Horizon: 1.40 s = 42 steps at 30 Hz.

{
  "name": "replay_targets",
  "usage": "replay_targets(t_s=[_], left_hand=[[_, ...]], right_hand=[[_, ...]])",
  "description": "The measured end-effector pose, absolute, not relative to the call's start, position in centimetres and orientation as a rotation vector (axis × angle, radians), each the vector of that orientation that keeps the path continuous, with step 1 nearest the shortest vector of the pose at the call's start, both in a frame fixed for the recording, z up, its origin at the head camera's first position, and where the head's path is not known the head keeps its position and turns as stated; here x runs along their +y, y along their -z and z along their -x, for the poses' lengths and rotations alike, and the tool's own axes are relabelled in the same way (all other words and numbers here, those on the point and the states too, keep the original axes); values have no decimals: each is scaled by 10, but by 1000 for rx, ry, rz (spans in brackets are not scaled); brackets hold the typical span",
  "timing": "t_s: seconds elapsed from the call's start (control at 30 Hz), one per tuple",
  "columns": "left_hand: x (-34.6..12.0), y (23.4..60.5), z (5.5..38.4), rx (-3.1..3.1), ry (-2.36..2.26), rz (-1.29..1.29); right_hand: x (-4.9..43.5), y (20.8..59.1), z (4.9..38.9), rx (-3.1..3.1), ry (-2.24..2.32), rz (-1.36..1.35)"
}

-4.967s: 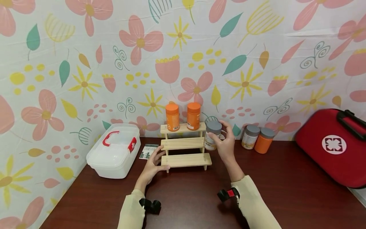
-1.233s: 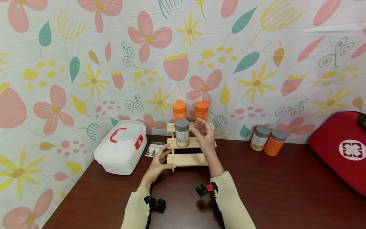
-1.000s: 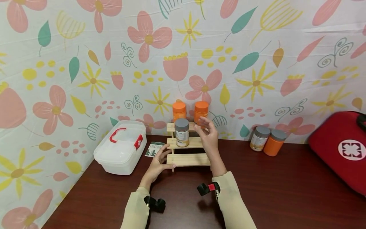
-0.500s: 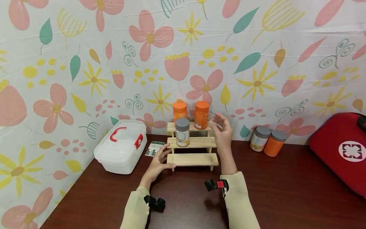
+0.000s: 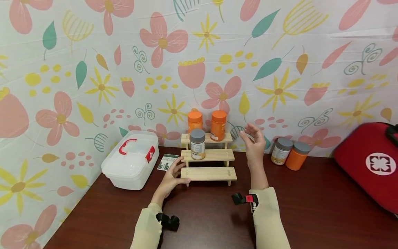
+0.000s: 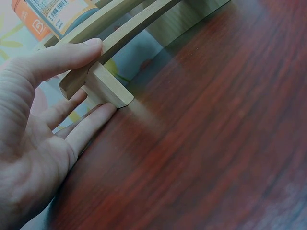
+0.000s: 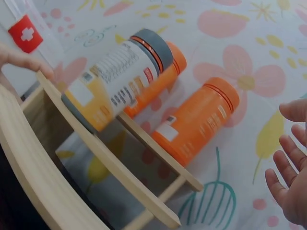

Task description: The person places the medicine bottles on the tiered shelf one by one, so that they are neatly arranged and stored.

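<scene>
"Rack: where is it?"

"Just right of the left hand, which grips the left end of its lowest step, thumb on top."

"And that hand's fingers?"

"The head view partly hides them; the left wrist view shows fingertips low beside the leg."

"The right hand?"

"Holding nothing, thumb well apart from its bent fingers, raised to the right of the rack."

"What is to its left?"

"Two orange jars on the top step, then the white jar, upright on the middle step. The right wrist view shows its label large; the left wrist view catches only its lower part."

"And to its right?"

"Only the head view tells: two grey-lidded jars, then a red bag."
</scene>
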State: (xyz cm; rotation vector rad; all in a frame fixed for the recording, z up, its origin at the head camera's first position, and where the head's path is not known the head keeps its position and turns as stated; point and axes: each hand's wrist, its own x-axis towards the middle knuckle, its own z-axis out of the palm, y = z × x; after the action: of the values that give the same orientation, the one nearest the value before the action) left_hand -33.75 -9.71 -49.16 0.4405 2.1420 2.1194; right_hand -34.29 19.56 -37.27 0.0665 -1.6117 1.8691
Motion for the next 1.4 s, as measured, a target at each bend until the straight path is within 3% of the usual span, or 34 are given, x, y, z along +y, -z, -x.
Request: replay_targets(t_s=[0.97,1.4], left_hand=[[-96,493,337,2153,-2116,-423],[-97,492,337,2153,-2093,-447]], right_hand=[[289,375,321,-1654,-1655,47],[340,387,318,-1597,-1555,243]])
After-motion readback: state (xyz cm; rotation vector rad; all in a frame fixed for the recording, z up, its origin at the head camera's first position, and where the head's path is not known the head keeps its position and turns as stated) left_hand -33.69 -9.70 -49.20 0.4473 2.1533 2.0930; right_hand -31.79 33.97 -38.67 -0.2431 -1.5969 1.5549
